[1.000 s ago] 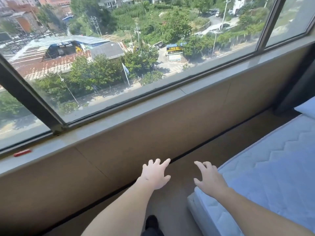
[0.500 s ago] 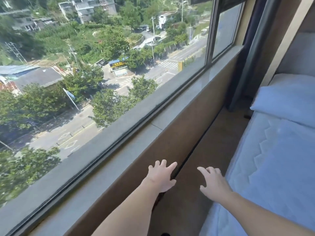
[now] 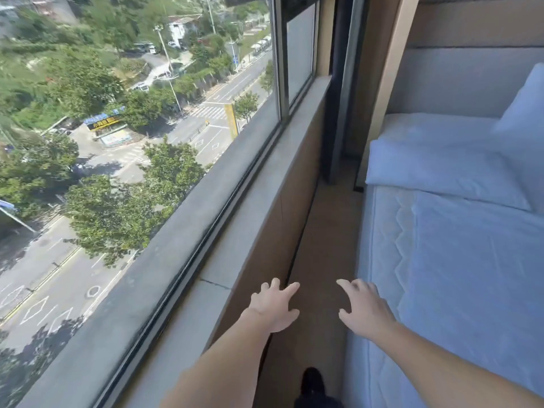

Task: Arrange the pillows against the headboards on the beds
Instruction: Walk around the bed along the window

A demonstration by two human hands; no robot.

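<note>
Walking the gap beside the bed point(image 3: 459, 275), left hand point(image 3: 275, 307) and right hand point(image 3: 363, 312) empty, fingers spread, ready for the flat pillow point(image 3: 435, 163) ahead below the headboard point(image 3: 459, 81).

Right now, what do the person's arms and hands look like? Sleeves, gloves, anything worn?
Both forearms are bare as far as the frame shows; no sleeve edge is in view. The left hand and the right hand wear no gloves, and no rings, watch or bands show on fingers or wrists. No markings or cables. A dark shoe shows below, between the arms.
</note>
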